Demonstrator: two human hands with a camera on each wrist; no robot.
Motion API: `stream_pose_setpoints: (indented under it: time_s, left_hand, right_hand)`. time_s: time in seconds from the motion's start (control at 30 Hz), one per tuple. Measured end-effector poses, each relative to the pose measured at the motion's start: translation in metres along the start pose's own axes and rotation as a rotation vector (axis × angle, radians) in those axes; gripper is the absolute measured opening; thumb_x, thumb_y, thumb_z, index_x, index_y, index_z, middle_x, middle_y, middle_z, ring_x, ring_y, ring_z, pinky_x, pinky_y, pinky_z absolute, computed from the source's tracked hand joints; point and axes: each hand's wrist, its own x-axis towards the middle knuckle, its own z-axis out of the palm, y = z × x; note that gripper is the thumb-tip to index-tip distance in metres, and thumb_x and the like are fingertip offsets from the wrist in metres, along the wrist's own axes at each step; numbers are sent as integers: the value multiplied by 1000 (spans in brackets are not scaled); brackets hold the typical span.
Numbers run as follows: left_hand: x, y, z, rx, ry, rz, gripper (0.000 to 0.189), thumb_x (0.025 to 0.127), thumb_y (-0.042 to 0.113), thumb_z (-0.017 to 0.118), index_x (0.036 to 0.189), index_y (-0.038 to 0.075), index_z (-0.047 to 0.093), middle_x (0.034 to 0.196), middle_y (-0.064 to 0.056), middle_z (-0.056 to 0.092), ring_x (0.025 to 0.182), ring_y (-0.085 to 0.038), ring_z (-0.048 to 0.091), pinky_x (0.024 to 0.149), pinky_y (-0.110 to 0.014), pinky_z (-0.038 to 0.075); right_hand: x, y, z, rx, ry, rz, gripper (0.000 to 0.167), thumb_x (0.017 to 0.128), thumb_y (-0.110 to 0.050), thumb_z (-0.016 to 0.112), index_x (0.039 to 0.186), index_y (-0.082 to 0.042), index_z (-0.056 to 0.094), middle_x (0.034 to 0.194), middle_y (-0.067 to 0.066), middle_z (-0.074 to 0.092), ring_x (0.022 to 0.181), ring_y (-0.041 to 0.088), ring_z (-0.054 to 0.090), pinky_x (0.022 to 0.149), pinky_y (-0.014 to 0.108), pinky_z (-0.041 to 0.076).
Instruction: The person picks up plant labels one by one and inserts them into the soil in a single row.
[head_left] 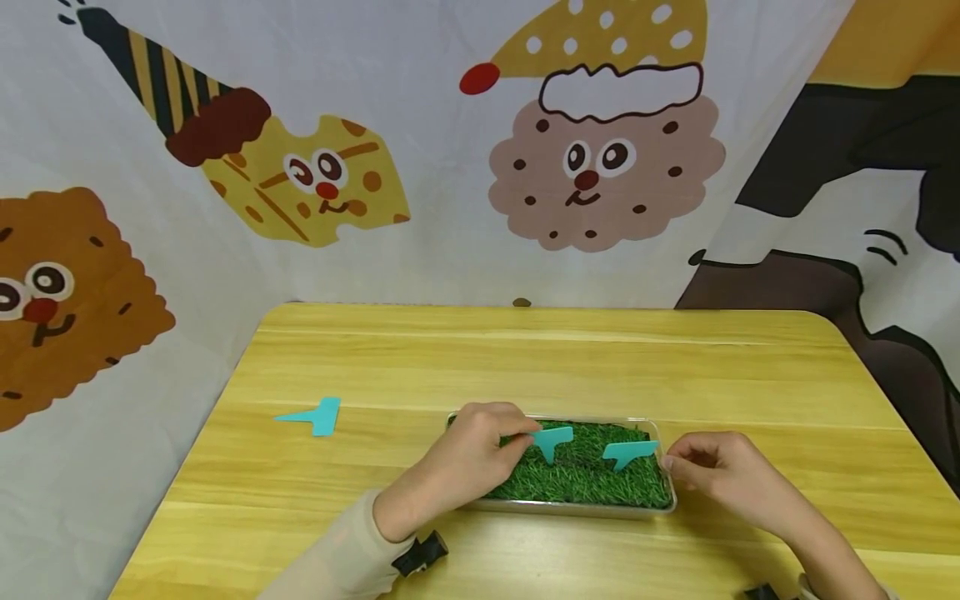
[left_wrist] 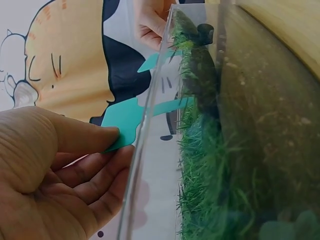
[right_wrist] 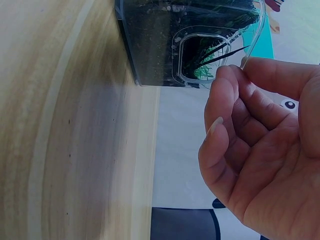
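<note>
A clear plastic box (head_left: 570, 507) holds dark soil, seen through its wall in the left wrist view, under green artificial-looking grass (head_left: 577, 486). Two teal T-shaped plant labels stand in the grass. My left hand (head_left: 476, 450) pinches the head of the left label (head_left: 555, 435) between thumb and fingers; its stem (left_wrist: 172, 106) reaches down into the grass. The other label (head_left: 632, 450) stands near the box's right end. At that end my right hand (head_left: 731, 473) pinches the rim with thumb and forefinger, the other fingers curled (right_wrist: 215, 150).
A third teal plant label (head_left: 326, 417) lies flat on the wooden table (head_left: 525, 358), left of the box. Behind the table hangs a white cloth (head_left: 442, 275) printed with cartoon biscuits. An opening with a rounded frame (right_wrist: 180, 60) shows in the box's end wall.
</note>
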Motion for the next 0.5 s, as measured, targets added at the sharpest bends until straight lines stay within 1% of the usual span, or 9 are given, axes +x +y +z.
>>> stream_pose_setpoints:
  time_s: [0.13, 0.4, 0.5]
  left_hand:
    - [1, -1, 1, 17, -2, 17, 20, 98, -3, 70, 115, 2, 79, 107, -7, 77, 98, -13, 72, 86, -20, 56]
    - [1, -1, 2, 34, -10, 47, 20, 98, -4, 69, 115, 1, 79, 104, -7, 77, 90, -8, 70, 80, -16, 55]
    - [1, -1, 2, 43, -18, 58, 20, 98, -4, 69, 115, 1, 79, 104, -7, 77, 90, -8, 70, 80, -15, 55]
  right_hand:
    - [0, 1, 0, 2, -1, -1, 16, 102, -19, 71, 86, -18, 74, 69, -4, 60, 59, 6, 47, 51, 28, 40]
    - [0, 2, 0, 7, -7, 8, 15, 102, -19, 71, 87, -17, 75, 70, -3, 61, 60, 6, 47, 51, 27, 40]
    - [0, 2, 0, 9, -5, 4, 15, 102, -19, 71, 87, -17, 75, 71, -3, 61, 60, 6, 47, 51, 28, 40]
